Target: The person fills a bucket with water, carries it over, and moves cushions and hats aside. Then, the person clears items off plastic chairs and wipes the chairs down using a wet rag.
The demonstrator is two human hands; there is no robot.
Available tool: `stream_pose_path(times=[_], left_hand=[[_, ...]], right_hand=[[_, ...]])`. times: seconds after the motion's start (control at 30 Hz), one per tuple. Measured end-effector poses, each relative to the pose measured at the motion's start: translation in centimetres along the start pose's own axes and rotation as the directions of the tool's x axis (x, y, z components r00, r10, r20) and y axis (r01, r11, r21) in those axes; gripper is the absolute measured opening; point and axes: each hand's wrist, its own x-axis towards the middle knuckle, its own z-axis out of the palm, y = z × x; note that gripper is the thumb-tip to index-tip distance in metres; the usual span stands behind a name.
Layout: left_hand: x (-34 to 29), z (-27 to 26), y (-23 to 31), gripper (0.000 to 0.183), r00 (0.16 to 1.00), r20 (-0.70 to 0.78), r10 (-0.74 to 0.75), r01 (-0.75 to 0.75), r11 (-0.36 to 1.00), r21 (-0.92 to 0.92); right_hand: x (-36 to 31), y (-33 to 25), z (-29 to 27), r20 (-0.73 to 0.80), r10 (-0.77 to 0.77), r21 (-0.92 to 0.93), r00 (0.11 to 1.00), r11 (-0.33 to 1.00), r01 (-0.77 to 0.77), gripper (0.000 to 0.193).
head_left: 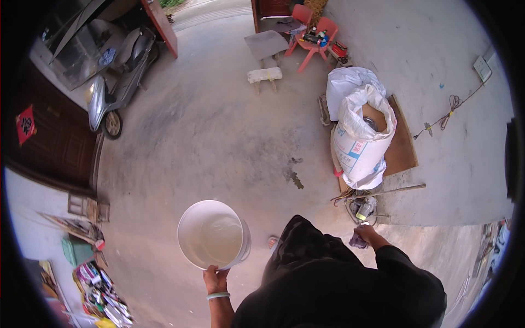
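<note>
My left hand (216, 280), with a pale bangle on its wrist, grips the near rim of a white bucket (192, 229). The bucket's mouth is tilted toward me; cloudy liquid seems to lie inside, though I cannot tell how much. On the right, my right hand (369, 234) is closed round a small crumpled purple cloth (357, 241). Just beyond that hand, a container with a clear plastic bottle (365, 209) stands by the wall. My dark clothing hides much of the floor between my arms.
A large white woven sack (355, 147) stands open against the right wall, another behind it. A stick (396, 189) lies nearby. Ahead are a low stool (264, 75) and red chairs (320, 38). A scooter (117, 82) is parked at left, above assorted clutter (101, 290).
</note>
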Motion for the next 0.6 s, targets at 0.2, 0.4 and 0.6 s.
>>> stream_pose_path(times=[0.2,0.4,0.6], left_hand=[[11.6,-0.1,5.4,0.054,0.978,0.194,0.079,-0.098,0.991,0.090],[18.9,1.9,14.0,0.060,0.949,0.303,-0.093,0.067,0.993,0.096],[25.9,7.7,22.2,0.063,0.877,0.481,-0.016,0.036,0.999,-0.033]], right_hand=[[-0.3,0.9,5.9,-0.017,0.155,0.186,0.988,0.971,-0.149,0.033],[7.2,-4.2,12.6,0.063,0.154,-0.113,0.986,0.983,-0.146,0.038],[3.3,-25.6,14.6,-0.016,0.036,0.414,0.999,0.910,-0.026,0.057]])
